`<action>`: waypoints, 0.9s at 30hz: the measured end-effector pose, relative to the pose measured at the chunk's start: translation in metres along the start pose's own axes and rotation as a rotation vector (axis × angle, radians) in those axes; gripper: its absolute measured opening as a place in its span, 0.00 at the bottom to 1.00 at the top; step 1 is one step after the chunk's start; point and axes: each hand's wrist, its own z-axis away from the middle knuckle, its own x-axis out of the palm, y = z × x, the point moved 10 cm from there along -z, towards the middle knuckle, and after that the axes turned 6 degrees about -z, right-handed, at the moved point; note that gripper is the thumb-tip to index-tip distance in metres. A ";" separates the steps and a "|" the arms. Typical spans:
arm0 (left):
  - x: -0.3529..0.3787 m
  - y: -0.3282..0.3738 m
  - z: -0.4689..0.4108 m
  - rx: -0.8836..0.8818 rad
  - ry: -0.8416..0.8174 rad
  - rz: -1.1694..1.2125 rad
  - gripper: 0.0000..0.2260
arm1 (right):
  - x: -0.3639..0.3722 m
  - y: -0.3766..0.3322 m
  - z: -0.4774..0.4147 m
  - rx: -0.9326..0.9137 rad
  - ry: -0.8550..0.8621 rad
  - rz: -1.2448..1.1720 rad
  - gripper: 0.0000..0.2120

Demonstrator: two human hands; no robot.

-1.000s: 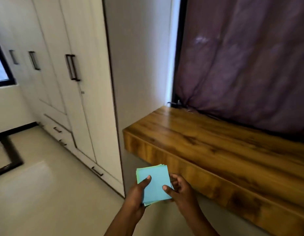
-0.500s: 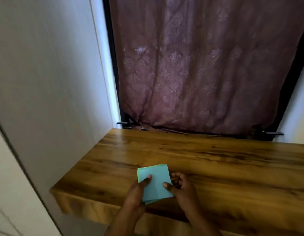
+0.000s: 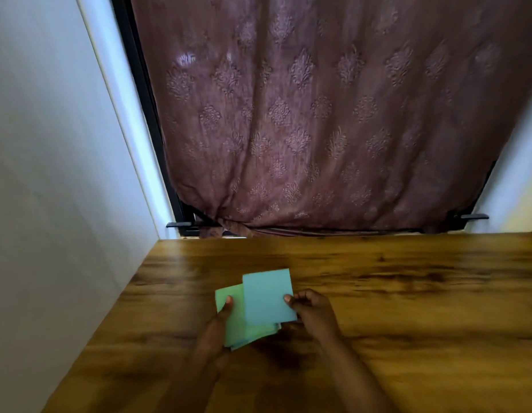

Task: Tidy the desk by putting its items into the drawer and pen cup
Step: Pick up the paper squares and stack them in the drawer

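Head view: left grip [image 3: 218, 326] held the green stack [image 3: 237, 326]; right grip [image 3: 313, 311] pinched a blue note [image 3: 269, 296] over the tabletop [image 3: 407, 293]. Restacking for the unseen drawer seemed next.

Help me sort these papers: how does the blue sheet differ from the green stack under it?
The blue sheet lies on top; the green stack sits beneath, partly covered. The right hand pinches the blue sheet; the left hand holds the green stack. The green stack is turned askew to the blue sheet. Both are paper, held over the wooden desk.
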 end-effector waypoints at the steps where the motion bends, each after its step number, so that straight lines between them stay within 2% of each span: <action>1: -0.008 0.003 -0.008 0.011 0.013 0.011 0.15 | 0.001 0.002 -0.011 0.034 0.016 -0.059 0.06; 4: -0.034 0.012 -0.025 0.041 0.087 0.039 0.17 | 0.002 0.001 -0.044 0.091 0.076 -0.146 0.07; 7: -0.052 0.017 -0.031 0.059 0.123 0.078 0.15 | 0.007 0.008 -0.073 0.112 0.129 -0.022 0.09; 8: -0.057 0.017 -0.033 0.056 0.139 0.082 0.15 | 0.008 0.012 -0.080 0.098 0.150 0.109 0.09; 10: -0.063 0.016 -0.035 0.047 0.158 0.090 0.15 | 0.009 0.010 -0.086 0.020 0.161 0.585 0.07; 11: -0.064 0.013 -0.037 0.040 0.157 0.098 0.15 | 0.010 0.008 -0.084 -0.033 0.171 0.807 0.10; 12: -0.064 0.012 -0.038 0.034 0.155 0.109 0.15 | 0.009 0.005 -0.080 -0.088 0.187 0.938 0.14; 13: -0.063 0.009 -0.040 0.025 0.152 0.118 0.15 | 0.006 0.002 -0.073 -0.113 0.210 0.962 0.17; 16: -0.050 0.002 -0.041 -0.006 0.108 0.118 0.14 | -0.002 -0.009 -0.052 -0.147 0.228 0.856 0.17; 19: -0.031 -0.003 -0.044 -0.018 0.046 0.094 0.13 | 0.025 -0.011 -0.039 -0.177 0.009 0.678 0.15; 22: -0.007 -0.011 -0.043 -0.045 -0.051 0.072 0.16 | 0.049 -0.006 -0.029 -0.096 -0.149 0.498 0.17; 27: 0.018 -0.020 -0.043 -0.054 -0.133 0.052 0.16 | 0.029 -0.003 -0.027 -0.138 -0.025 0.445 0.12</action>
